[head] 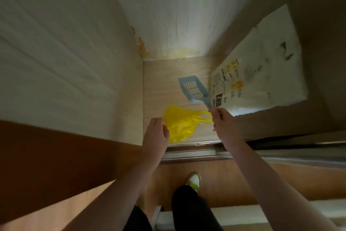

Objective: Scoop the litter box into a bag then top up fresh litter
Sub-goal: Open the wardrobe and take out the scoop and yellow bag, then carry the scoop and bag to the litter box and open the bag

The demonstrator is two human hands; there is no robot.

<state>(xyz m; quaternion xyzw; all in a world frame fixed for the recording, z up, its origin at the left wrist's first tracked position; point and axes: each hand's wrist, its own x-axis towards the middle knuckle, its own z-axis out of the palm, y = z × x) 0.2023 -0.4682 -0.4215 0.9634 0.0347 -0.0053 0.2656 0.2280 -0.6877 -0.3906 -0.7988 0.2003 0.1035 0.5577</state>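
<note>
Item: litter scoop (193,90). Pale blue plastic, shallow rectangular pan with rows of slots in its base, narrow handle at the near end. Position: low over the wood-grain floor (161,80) of a narrow alcove, pan pointing away, just left of the litter sack. Held by the right hand (221,121), fingers curled round the handle tip.

Item: yellow bag (179,124). Thin plastic, crumpled, loop handles trailing right toward the right hand. Position: on the alcove floor near the metal door track (189,153). The left hand (156,129) pinches its left edge.

Item: litter sack (260,79). White, printed with yellow and black panels, leaning against the right wall.

Also seen: a green-and-white shoe (194,180), black trouser legs.
</note>
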